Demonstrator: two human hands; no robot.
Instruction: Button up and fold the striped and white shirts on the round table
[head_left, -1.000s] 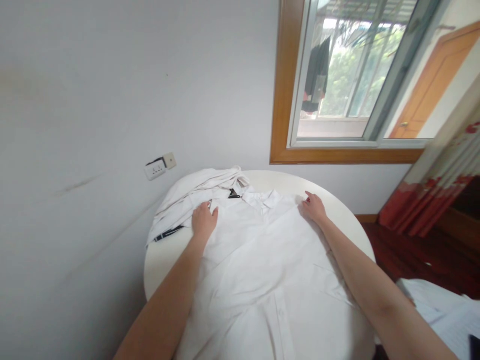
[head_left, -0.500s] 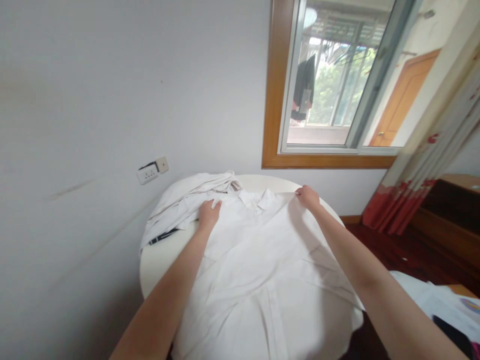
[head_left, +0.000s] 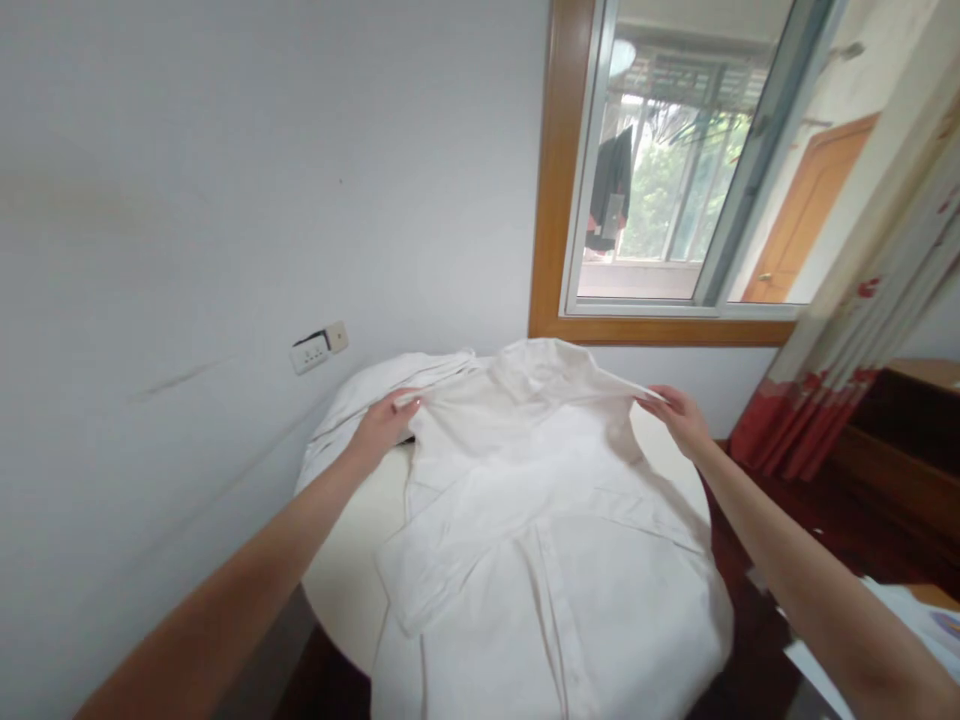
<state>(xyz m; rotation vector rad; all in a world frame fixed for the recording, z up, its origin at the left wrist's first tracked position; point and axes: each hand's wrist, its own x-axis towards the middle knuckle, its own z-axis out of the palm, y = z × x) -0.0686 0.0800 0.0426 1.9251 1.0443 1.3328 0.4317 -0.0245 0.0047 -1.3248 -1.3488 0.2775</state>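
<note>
A white button-up shirt (head_left: 540,520) lies front-up over a round white table (head_left: 352,540), its collar end raised off the top. My left hand (head_left: 382,428) pinches the shirt's left shoulder. My right hand (head_left: 679,415) pinches the right shoulder, and the cloth is stretched taut between them. The lower part of the shirt hangs over the table's near edge.
More white clothing (head_left: 375,395) is heaped at the table's far left, against the grey wall with a socket (head_left: 319,348). A wood-framed window (head_left: 660,190) is behind. A red-patterned curtain (head_left: 840,340) and dark wooden furniture (head_left: 900,440) stand at right. Papers (head_left: 892,620) lie at lower right.
Both hands went from resting flat on the shirt to gripping its shoulders. They have lifted the collar end up and spread it apart.
</note>
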